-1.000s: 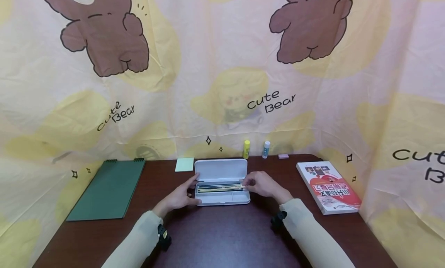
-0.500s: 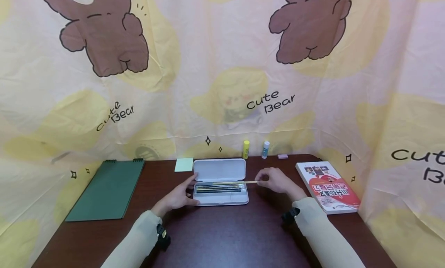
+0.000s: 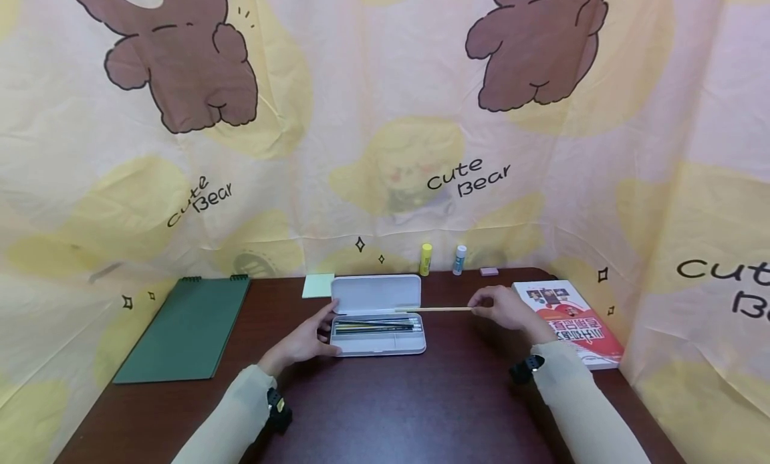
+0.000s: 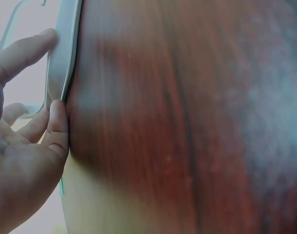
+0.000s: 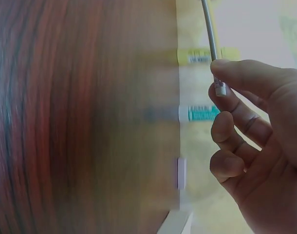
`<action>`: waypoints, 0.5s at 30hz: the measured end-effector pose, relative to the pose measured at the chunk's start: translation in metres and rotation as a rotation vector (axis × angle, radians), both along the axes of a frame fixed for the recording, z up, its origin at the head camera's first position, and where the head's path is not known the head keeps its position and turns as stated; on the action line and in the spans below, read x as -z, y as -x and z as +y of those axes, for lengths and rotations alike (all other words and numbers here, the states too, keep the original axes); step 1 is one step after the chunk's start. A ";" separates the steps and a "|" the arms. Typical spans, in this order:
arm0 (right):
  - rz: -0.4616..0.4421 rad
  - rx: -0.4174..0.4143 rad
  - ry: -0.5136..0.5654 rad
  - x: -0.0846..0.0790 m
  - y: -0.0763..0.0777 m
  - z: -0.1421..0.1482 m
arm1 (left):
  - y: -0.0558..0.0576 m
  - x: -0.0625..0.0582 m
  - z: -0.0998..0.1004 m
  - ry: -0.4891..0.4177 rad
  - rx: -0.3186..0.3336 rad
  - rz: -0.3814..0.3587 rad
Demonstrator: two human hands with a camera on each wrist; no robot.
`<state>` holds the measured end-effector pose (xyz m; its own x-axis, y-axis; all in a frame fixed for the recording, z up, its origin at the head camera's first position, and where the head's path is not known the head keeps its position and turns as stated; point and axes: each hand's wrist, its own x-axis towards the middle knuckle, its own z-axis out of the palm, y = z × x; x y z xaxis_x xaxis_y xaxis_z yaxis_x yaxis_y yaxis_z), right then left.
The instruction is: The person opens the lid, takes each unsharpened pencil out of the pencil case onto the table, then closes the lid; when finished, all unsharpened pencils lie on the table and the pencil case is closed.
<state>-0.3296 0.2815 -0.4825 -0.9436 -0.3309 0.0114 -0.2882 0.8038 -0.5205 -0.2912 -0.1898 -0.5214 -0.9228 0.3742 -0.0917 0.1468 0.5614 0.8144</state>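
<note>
A white pencil case lies open on the dark wooden table, its lid tipped back. Several pencils fill its rear compartment. My left hand holds the case by its left end, thumb at the front corner and fingers by the lid. The left wrist view shows that hand with fingertips on the case's side. To the right of the case, my right hand pinches a long thin pencil by its eraser end; the pencil's other end overlaps the case's hinge line.
At the left lies a green spiral notepad; pale green sticky notes are behind the case. A yellow glue stick, a white-and-blue glue stick and a pink eraser line the back edge. A book lies right.
My right hand has drawn the pencil out of the case and moved right with it. The case has shifted slightly left together with my left hand.
</note>
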 end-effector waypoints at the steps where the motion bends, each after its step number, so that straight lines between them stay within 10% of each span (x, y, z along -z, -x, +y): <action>1: 0.001 0.006 -0.001 0.000 0.000 0.004 | 0.000 0.000 0.000 -0.002 0.000 -0.002; 15: -0.017 0.101 -0.003 0.005 -0.001 0.037 | 0.000 0.001 -0.006 -0.016 -0.017 -0.028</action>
